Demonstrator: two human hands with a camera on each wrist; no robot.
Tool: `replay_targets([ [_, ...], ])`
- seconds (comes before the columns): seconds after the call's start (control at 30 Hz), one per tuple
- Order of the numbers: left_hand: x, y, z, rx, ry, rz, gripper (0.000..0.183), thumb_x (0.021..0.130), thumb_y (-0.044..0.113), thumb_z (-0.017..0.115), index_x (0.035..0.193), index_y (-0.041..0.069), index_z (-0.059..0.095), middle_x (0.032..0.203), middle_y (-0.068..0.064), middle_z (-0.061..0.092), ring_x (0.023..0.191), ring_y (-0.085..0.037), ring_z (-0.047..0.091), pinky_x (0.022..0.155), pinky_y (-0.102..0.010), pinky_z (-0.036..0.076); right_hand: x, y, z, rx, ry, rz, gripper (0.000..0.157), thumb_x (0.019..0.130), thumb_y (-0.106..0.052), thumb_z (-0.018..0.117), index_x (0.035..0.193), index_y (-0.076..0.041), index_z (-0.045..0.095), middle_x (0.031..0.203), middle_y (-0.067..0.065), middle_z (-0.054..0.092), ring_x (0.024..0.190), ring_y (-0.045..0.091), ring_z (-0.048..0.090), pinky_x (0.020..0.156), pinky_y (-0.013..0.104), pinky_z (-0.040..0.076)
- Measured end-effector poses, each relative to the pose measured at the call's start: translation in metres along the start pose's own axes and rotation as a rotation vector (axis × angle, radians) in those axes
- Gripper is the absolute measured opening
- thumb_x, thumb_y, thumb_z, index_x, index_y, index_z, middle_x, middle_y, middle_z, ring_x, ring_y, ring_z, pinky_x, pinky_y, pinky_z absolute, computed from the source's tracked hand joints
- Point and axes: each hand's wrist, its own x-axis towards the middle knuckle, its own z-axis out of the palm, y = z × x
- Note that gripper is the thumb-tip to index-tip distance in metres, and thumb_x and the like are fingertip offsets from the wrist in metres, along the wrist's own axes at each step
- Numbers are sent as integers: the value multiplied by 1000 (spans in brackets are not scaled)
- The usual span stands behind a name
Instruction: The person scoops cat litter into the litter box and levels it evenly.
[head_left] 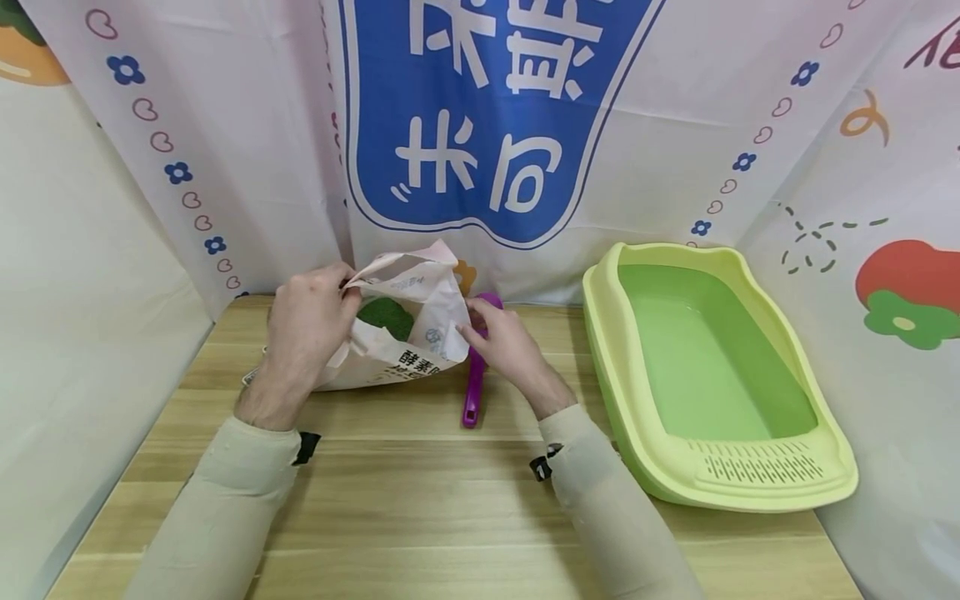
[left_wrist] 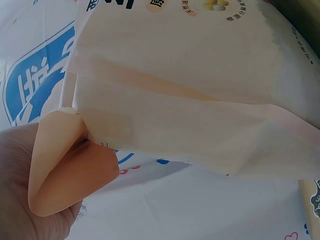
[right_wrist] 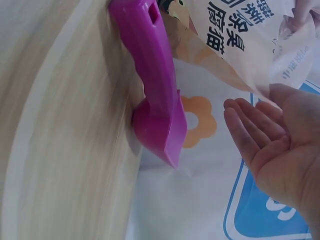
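A pale cat litter bag (head_left: 405, 367) with dark printing stands with its mouth spread on the left part of the table. Dark green granules (head_left: 386, 317) show inside. My left hand (head_left: 311, 321) grips the left side of its rim, where a folded corner (left_wrist: 75, 165) sticks out past the fingers. At the opposite side, my right hand (head_left: 506, 346) has its thumb tip at the bag's edge, the other fingers loosely bent and apart from it. A purple scoop (right_wrist: 157, 80) lies on the table beside the bag, just under my right hand in the head view.
A light green litter tray (head_left: 600, 350) with a raised rim and a slotted front ledge stands on the right of the wooden table (head_left: 420, 517). Behind the table hangs a printed cloth (head_left: 637, 183), with more cloth at both sides.
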Motion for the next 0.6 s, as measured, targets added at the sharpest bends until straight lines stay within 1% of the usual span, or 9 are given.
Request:
replay_targets([
  [0.07, 0, 0, 0, -2, -4, -8, 12, 98, 14, 68, 104, 8, 76, 89, -19, 79, 63, -39, 72, 54, -51, 57, -5, 2, -3, 2, -17, -1, 38, 103, -29, 70, 137, -12, 65, 127, 10, 77, 110, 25, 78, 98, 40, 63],
  [0.2, 1, -1, 0, -12, -9, -24, 12, 99, 16, 67, 104, 9, 76, 88, -18, 79, 63, -38, 72, 53, -51, 57, -14, 7, -8, 2, -68, 12, 41, 103, -33, 70, 138, -12, 66, 132, 11, 75, 114, 28, 77, 101, 42, 61],
  [0.33, 2, -1, 1, -23, -13, -44, 13, 100, 17, 66, 104, 10, 76, 90, -18, 79, 65, -39, 73, 55, -52, 58, -22, 13, -12, -20, -136, 11, 43, 102, -38, 69, 136, -12, 67, 131, 12, 75, 116, 30, 75, 100, 42, 59],
  [0.4, 2, -1, 2, -26, -12, -52, 14, 100, 18, 66, 105, 10, 76, 91, -18, 79, 65, -39, 74, 55, -52, 58, -25, 16, -14, -26, -171, 11, 44, 103, -39, 68, 136, -11, 68, 130, 12, 75, 113, 29, 74, 98, 42, 59],
  [0.47, 3, -1, 4, -30, -15, -60, 15, 101, 18, 66, 106, 10, 76, 92, -18, 79, 65, -39, 74, 55, -51, 59, -27, 19, -15, -29, -202, 15, 44, 103, -39, 68, 136, -10, 68, 128, 12, 75, 108, 24, 74, 94, 40, 59],
  [0.6, 3, -1, 5, -49, -8, -72, 17, 101, 18, 65, 108, 8, 77, 95, -19, 79, 66, -38, 75, 55, -49, 60, -31, 26, -15, -69, -262, -11, 40, 102, -33, 71, 135, -10, 69, 126, 8, 76, 113, 25, 73, 102, 41, 57],
])
